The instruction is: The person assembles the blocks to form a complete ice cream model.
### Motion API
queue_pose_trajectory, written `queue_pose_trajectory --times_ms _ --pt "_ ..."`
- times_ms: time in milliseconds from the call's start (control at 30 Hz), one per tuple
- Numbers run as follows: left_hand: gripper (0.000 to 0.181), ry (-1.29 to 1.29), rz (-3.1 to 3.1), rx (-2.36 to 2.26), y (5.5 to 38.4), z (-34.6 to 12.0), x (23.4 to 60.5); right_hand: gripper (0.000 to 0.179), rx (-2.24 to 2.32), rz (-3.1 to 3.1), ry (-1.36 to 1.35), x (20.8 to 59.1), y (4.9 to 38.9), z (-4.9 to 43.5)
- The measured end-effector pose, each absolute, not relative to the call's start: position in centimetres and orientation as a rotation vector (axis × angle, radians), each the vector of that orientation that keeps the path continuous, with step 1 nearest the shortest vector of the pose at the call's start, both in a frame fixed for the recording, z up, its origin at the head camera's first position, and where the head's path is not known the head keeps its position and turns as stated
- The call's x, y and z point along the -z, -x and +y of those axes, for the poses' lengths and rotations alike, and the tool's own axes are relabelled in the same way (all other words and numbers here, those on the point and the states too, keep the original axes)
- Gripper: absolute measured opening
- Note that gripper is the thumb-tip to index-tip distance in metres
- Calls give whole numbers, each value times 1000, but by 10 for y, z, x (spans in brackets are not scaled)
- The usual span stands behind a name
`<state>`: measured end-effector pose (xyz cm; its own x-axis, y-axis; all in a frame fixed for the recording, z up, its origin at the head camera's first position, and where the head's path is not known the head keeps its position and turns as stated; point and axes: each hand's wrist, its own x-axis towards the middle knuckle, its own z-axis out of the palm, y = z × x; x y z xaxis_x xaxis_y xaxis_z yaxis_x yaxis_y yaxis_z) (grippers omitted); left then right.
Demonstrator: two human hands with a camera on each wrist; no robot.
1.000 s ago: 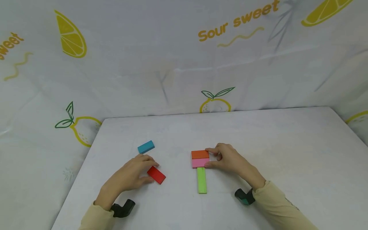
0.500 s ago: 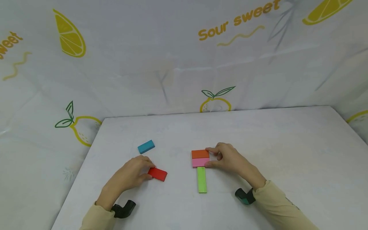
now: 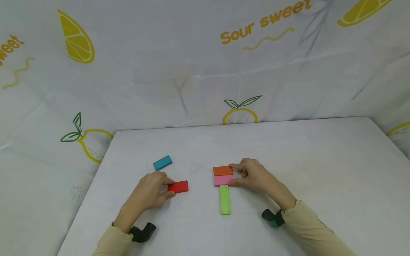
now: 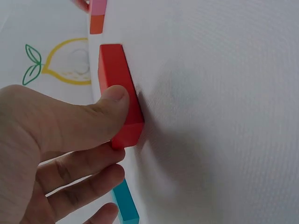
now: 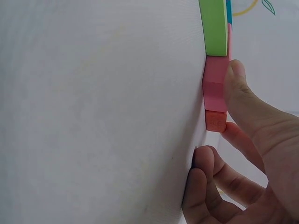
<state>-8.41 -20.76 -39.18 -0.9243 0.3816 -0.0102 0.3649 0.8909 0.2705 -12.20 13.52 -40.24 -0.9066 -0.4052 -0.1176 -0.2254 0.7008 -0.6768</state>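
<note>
My left hand pinches a red block by its left end between thumb and fingers, as the left wrist view also shows. The block lies almost level, low over the table. Toward the middle, an orange block and a pink block lie side by side, long edges together. A lime green block points toward me from the pink one's near side. My right hand pinches the orange and pink pair at the right end, thumb at the pink block and index finger at the orange.
A blue block lies slanted just beyond my left hand. The white table ends at a back edge, with a lemon-print cloth behind it. Black wrist mounts stick out below each wrist.
The left hand has closed on the red block and turned it from slanting down to the right to almost level, shifting slightly right. The right hand and its blocks have stayed put.
</note>
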Motion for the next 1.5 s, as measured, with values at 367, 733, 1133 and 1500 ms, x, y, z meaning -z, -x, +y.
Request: queue_pose_trajectory --times_ms 367,733,1133,1500 --pt "29 -452 2988 -437 88 -193 390 64 983 2652 499 401 122 135" --pt "29 -408 2999 -444 92 -185 392 64 988 2658 497 402 122 135" --pt "32 -357 2983 -490 102 -177 394 65 985 2666 502 402 122 135" --pt "26 -378 3017 -494 108 -164 393 63 1017 2665 572 405 122 138"
